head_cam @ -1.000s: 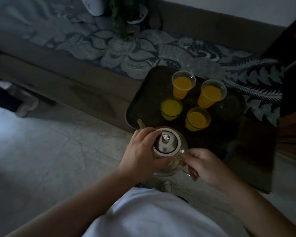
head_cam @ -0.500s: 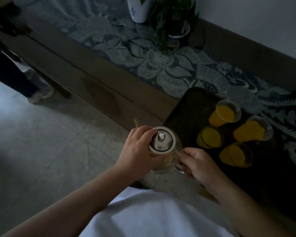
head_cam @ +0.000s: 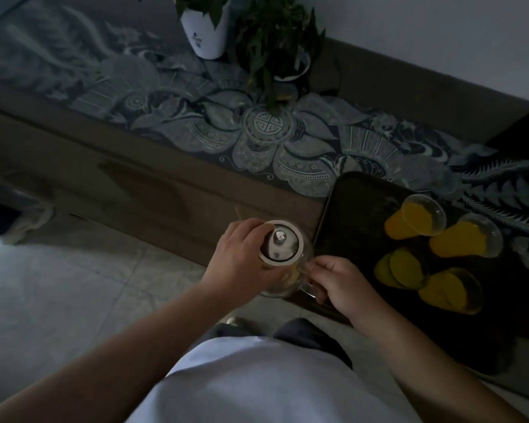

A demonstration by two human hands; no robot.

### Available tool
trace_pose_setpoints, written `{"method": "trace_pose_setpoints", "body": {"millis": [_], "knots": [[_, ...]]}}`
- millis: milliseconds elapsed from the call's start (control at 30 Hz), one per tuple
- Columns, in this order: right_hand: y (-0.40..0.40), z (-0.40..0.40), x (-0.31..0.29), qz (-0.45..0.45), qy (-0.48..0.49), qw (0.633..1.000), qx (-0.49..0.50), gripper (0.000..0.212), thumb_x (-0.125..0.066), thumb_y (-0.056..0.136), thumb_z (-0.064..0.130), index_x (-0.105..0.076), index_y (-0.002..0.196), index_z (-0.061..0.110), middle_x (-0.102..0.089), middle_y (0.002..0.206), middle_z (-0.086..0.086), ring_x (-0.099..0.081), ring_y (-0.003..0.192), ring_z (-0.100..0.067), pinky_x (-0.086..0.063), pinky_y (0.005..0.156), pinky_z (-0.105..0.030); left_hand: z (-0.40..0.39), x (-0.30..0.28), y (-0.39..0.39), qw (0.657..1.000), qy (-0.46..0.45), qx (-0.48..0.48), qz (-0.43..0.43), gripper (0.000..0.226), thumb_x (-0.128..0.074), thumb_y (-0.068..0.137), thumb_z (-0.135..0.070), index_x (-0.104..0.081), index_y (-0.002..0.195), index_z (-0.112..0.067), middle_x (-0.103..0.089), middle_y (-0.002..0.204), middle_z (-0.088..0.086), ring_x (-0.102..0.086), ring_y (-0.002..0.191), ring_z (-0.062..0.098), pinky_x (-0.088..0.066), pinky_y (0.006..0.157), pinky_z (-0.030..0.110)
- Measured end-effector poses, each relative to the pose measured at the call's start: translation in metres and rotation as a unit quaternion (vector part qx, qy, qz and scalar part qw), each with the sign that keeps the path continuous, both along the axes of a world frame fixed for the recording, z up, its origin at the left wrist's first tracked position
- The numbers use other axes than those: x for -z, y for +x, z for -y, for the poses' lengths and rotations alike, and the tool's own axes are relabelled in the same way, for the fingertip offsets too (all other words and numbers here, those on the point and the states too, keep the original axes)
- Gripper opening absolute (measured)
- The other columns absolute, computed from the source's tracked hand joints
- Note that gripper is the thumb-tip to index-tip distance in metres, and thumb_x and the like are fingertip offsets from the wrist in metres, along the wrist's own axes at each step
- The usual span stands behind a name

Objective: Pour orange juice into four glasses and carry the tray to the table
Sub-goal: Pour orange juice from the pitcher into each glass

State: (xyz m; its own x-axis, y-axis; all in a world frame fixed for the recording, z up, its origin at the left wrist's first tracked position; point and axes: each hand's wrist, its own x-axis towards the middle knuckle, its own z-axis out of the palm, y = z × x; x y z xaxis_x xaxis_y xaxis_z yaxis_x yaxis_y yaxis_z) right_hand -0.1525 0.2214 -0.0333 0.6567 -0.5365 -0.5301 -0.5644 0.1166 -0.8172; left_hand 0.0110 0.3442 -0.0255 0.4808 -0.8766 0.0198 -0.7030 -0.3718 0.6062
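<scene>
1. Nearest the camera: one white shirt [head_cam: 257, 386] fills the lower centre, with two bare forearms reaching forward from either side of it.
2. Left hand [head_cam: 242, 257]: fingers curled closed over the left side of one glass jug [head_cam: 284, 270], near its lid [head_cam: 281, 244].
3. Right hand [head_cam: 339, 283]: fingers pinched shut on the jug handle at the jug's right side.
4. Jug position: held above the pale tiled floor [head_cam: 58, 285], just left of the near corner of the tray. One round lid with one metal knob sits on top. Any juice level inside cannot be told.
5. One dark tray [head_cam: 348, 215] rests on the long low table [head_cam: 135, 178], at the right.
6. Four glasses [head_cam: 422, 218] stand on the tray in two rows of two; all four hold orange juice.
7. One patterned table runner [head_cam: 257, 132] lies along the tabletop; the tray's far edge overlaps it.
8. Farthest: two potted plants stand on the runner, one white pot [head_cam: 206, 32] at left and one leafy plant [head_cam: 275, 41] just right of it.
</scene>
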Motion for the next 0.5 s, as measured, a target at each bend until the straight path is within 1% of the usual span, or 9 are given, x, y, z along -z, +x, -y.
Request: {"method": "trace_pose_setpoints", "body": {"millis": [167, 267, 367, 433, 500], "knots": [[0.019, 0.014, 0.014, 0.007, 0.014, 0.999, 0.038, 0.038, -0.054, 0.091, 0.035, -0.062, 0.073, 0.003, -0.048, 0.041, 0.004, -0.048, 0.045, -0.013, -0.041, 0.060, -0.033, 0.026, 0.008, 0.023, 1.000, 0.012, 0.018, 0.006, 0.077, -0.086, 0.064, -0.043, -0.059, 0.129, -0.011, -0.058, 0.127, 0.007, -0.049, 0.118, 0.024, -0.035, 0.100, 0.029], [0.030, 0.028, 0.018, 0.010, 0.026, 0.999, 0.038, 0.040, -0.052, 0.095, 0.033, -0.060, 0.074, -0.001, -0.048, 0.043, 0.004, -0.047, 0.046, -0.012, -0.041, 0.060, -0.033, 0.043, 0.009, 0.035, 0.999, 0.023, 0.028, -0.002, 0.076, -0.086, 0.065, -0.043, -0.059, 0.129, -0.010, -0.058, 0.127, 0.007, -0.050, 0.118, 0.025, -0.040, 0.102, 0.034], [0.041, 0.040, 0.021, 0.002, 0.023, 0.999, 0.035, 0.040, -0.050, 0.097, 0.030, -0.061, 0.076, -0.003, -0.050, 0.043, 0.005, -0.048, 0.045, -0.008, -0.043, 0.060, -0.031, 0.059, 0.010, 0.048, 0.999, 0.032, 0.040, 0.001, 0.074, -0.085, 0.067, -0.042, -0.060, 0.128, -0.009, -0.059, 0.127, 0.009, -0.051, 0.117, 0.026, -0.038, 0.101, 0.031], [0.050, 0.046, 0.022, 0.001, 0.026, 0.999, 0.044, 0.039, -0.049, 0.097, 0.029, -0.061, 0.071, 0.001, -0.050, 0.044, 0.005, -0.048, 0.045, -0.007, -0.043, 0.061, -0.030, 0.068, 0.011, 0.056, 0.998, 0.039, 0.045, 0.009, 0.073, -0.084, 0.068, -0.041, -0.060, 0.128, -0.008, -0.059, 0.127, 0.011, -0.052, 0.117, 0.028, -0.036, 0.101, 0.031], [0.059, 0.050, 0.023, 0.007, 0.031, 0.998, 0.056, 0.039, -0.048, 0.098, 0.029, -0.060, 0.063, 0.014, -0.051, 0.045, 0.006, -0.049, 0.046, -0.006, -0.043, 0.060, -0.026, 0.077, 0.012, 0.066, 0.998, 0.042, 0.049, 0.009, 0.073, -0.085, 0.067, -0.040, -0.060, 0.128, -0.007, -0.059, 0.128, 0.012, -0.051, 0.118, 0.029, -0.035, 0.101, 0.031]]}}
